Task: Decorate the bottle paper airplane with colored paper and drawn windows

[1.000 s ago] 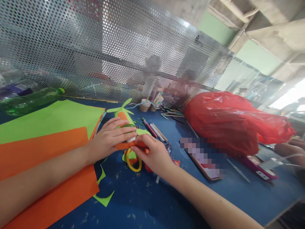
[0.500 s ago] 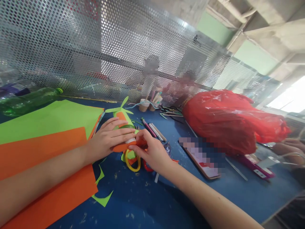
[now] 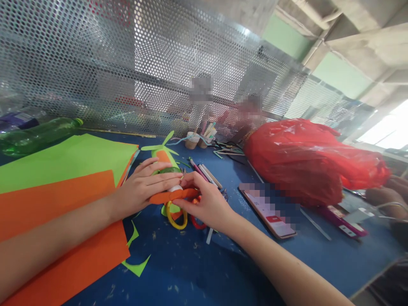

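Observation:
A plastic bottle (image 3: 170,170) wrapped in green and orange paper lies on the blue table, with a green paper propeller (image 3: 159,148) at its far end. My left hand (image 3: 137,187) lies over the bottle with its fingers curved around it. At the near end, an orange paper propeller (image 3: 164,197) sits against a white cap (image 3: 174,188). Thumb and fingers of my right hand (image 3: 212,202) pinch that propeller's right blade. Just below are a yellow ring handle (image 3: 168,219) and a red one (image 3: 198,224), apparently of scissors.
Green paper (image 3: 79,155) and orange paper (image 3: 63,195) sheets lie left, beside paper scraps (image 3: 138,267). A green bottle (image 3: 41,136) is behind them. Markers (image 3: 210,174), a phone (image 3: 270,212) and a red plastic bag (image 3: 296,161) are right. Another person's hand (image 3: 381,199) shows far right.
The orange propeller has turned: its right blade now shows level between my right fingers. My right hand has shifted slightly. My left hand stays on the bottle.

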{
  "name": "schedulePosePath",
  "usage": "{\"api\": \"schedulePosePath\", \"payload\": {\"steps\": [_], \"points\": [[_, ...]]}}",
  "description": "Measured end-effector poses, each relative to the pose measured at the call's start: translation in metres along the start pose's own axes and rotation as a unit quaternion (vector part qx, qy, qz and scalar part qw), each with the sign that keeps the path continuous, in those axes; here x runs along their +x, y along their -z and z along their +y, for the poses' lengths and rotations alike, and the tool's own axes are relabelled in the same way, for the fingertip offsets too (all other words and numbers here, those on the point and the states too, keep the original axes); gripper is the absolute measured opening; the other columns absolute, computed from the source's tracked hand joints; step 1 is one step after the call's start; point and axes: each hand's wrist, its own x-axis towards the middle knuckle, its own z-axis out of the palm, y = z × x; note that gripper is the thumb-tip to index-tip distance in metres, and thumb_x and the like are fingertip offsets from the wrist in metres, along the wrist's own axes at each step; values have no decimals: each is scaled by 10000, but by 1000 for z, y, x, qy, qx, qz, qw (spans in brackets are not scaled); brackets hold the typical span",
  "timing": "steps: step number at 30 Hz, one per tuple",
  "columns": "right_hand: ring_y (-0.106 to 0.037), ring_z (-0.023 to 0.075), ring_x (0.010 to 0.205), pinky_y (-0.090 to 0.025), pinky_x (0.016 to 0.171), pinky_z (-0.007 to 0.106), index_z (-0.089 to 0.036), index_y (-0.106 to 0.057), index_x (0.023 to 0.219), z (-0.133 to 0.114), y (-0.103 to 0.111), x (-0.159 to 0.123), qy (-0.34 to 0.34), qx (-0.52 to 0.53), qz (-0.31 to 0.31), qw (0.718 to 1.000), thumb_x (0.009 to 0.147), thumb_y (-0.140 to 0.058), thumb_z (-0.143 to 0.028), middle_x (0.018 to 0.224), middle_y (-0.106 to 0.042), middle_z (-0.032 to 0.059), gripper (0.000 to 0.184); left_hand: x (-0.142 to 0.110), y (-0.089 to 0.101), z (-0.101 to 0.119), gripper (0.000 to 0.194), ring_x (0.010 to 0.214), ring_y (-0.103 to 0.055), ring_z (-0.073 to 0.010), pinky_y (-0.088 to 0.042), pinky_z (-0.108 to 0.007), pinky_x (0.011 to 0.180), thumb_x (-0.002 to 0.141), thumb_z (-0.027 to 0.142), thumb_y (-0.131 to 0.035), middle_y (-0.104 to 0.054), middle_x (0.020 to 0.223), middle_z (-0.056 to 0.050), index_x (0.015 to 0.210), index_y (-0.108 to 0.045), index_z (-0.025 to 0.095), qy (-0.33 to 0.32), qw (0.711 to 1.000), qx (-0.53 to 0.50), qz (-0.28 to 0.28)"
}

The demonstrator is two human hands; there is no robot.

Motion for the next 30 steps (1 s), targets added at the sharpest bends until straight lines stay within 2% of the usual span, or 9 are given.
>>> {"api": "schedulePosePath", "payload": {"steps": [4, 9, 13, 19, 22, 26, 30], "points": [[-636, 144, 850, -533, 749, 265, -225, -495, 1007, 2, 4, -1, 22, 16, -29, 999, 778, -749, -318, 1016, -634, 27, 354, 0, -1, 0, 351, 1330, -462, -210, -248, -438, 1169, 994, 228, -454, -659, 1323, -18, 1335, -531, 257, -4, 1000, 5, 0], [-635, 133, 717, -511, 659, 252, -225, -485, 928, -1, 1, -1, -7, -30, -19, 999, 841, -666, -311, 871, -648, 0, 218, -1, -3, -1, 359, 1332, -449, -202, -246, -433, 1162, 1001, 223, -435, -662, 1319, -10, 1352, -509, 249, -20, 1000, 14, -3], [-658, 156, 774, -509, 702, 272, -226, -490, 938, -4, -2, -2, 11, -63, -10, 998, 837, -664, -303, 921, -671, 21, 216, -3, -2, -1, 388, 1359, -426, -204, -245, -441, 1168, 998, 191, -425, -661, 1319, -10, 1378, -483, 248, -28, 1000, 7, 1], [-615, 121, 720, -502, 643, 225, -228, -491, 904, -2, 4, -1, -21, 36, -46, 998, 829, -695, -324, 852, -617, -13, 237, -3, 0, 1, 475, 1341, -463, -211, -241, -440, 1179, 987, 170, -407, -658, 1323, 19, 1436, -423, 323, -22, 1000, 3, -10], [-596, 121, 715, -498, 641, 224, -226, -488, 875, -2, 7, 0, -25, 47, -58, 997, 828, -698, -332, 830, -602, -16, 240, -2, 1, 2, 540, 1341, -464, -203, -215, -409, 1197, 955, 114, -417, -663, 1314, 36, 1450, -404, 331, -28, 1000, 1, -7], [-584, 120, 690, -485, 640, 229, -225, -484, 863, -4, 7, -1, -9, 13, -51, 999, 845, -667, -310, 797, -594, -21, 203, -2, 0, 2, 481, 1357, -435, -188, -210, -405, 1202, 973, 126, -424, -681, 1285, 13, 1422, -443, 298, -39, 999, -2, -1], [-515, 100, 575, -435, 556, 213, -225, -458, 817, -5, 5, -2, -12, -6, -52, 999, 852, -653, -346, 699, -530, -50, 233, -2, -2, 3, 413, 1360, -426, -170, -212, -408, 1204, 995, 153, -412, -701, 1250, 7, 1379, -498, 277, -58, 998, 6, -2]]}}
